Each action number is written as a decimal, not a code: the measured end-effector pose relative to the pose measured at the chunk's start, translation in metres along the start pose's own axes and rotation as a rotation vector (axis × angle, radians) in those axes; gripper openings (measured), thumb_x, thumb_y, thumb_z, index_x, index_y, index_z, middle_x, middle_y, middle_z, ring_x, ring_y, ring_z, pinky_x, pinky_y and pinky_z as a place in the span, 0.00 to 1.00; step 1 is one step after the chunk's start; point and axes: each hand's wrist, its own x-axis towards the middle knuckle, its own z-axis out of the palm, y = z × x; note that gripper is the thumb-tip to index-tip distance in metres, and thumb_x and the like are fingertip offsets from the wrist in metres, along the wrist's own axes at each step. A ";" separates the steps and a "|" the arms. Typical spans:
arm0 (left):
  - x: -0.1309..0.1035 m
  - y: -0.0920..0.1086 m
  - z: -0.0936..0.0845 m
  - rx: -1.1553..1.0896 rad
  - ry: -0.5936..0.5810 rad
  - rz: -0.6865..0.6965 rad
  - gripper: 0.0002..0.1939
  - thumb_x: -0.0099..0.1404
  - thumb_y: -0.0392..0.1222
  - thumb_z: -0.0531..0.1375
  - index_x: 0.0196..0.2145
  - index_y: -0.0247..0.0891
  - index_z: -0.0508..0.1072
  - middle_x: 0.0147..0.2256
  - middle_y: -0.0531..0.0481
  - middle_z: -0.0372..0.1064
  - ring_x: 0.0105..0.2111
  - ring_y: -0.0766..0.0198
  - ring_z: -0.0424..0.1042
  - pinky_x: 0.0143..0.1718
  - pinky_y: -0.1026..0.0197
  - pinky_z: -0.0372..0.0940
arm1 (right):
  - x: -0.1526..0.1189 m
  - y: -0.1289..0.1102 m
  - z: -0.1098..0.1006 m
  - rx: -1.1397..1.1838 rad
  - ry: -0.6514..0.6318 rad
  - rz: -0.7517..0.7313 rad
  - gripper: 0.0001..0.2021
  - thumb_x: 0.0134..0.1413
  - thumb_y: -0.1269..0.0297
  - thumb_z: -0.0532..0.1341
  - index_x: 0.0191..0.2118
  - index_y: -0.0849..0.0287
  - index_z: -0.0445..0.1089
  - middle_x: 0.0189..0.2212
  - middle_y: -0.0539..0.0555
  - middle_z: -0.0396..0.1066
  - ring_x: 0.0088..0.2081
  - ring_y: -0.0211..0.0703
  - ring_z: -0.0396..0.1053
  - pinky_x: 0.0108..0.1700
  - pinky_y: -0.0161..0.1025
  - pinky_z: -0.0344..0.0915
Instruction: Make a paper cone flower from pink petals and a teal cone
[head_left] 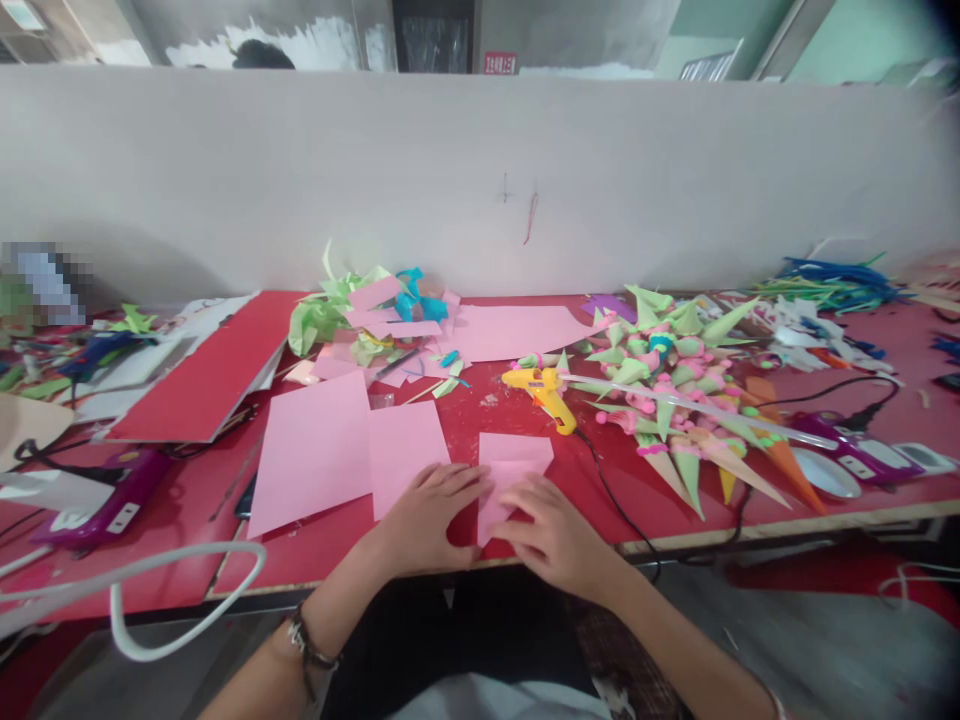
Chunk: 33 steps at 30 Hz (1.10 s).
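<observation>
A small pink sheet of paper (517, 448) with a fold across it lies at the table's front edge, between my hands. My left hand (427, 515) rests with fingers stretched out along the sheet's left edge, its thumb low near the bottom corner. On the sheet's right side, my right hand (551, 525) has its fingers bent onto the paper and covers part of it. A larger pink sheet (311, 455) and another pink sheet (405, 450) lie to the left. Beyond the folded sheet is a yellow glue gun (544, 390) with a long clear glue stick.
Several paper cones with pink trim (675, 380) are heaped at the right. Paper scraps (375, 330) lie at the back, beside a red board (210, 370). Purple power strips (112, 500) sit at both sides. A black cord (607, 490) hangs over the front edge. A pale partition (375, 170) stands behind.
</observation>
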 end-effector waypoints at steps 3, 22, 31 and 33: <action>0.001 0.001 0.000 -0.010 0.008 0.003 0.38 0.51 0.56 0.57 0.58 0.48 0.49 0.59 0.54 0.48 0.57 0.56 0.49 0.58 0.51 0.40 | -0.007 -0.008 0.002 0.006 -0.076 -0.015 0.14 0.51 0.72 0.53 0.42 0.52 0.68 0.40 0.52 0.64 0.43 0.41 0.59 0.54 0.46 0.50; 0.001 0.002 -0.001 0.003 -0.018 -0.018 0.38 0.50 0.50 0.58 0.58 0.47 0.48 0.59 0.53 0.48 0.57 0.55 0.48 0.58 0.48 0.37 | -0.021 0.046 -0.030 -0.259 0.010 0.129 0.17 0.48 0.74 0.52 0.40 0.52 0.72 0.40 0.55 0.67 0.43 0.46 0.60 0.47 0.48 0.59; 0.001 0.004 -0.002 0.018 -0.031 -0.039 0.39 0.51 0.52 0.57 0.58 0.48 0.46 0.59 0.53 0.47 0.57 0.54 0.47 0.57 0.42 0.29 | -0.026 0.054 -0.029 -0.452 -0.029 0.245 0.16 0.51 0.74 0.50 0.42 0.61 0.70 0.40 0.59 0.69 0.41 0.49 0.64 0.42 0.47 0.63; 0.000 0.004 -0.002 0.032 -0.016 -0.037 0.39 0.51 0.52 0.57 0.58 0.47 0.47 0.59 0.52 0.49 0.57 0.53 0.48 0.57 0.41 0.28 | -0.026 0.051 -0.028 -0.447 -0.020 0.276 0.17 0.52 0.73 0.49 0.45 0.62 0.68 0.42 0.60 0.68 0.43 0.50 0.64 0.44 0.48 0.63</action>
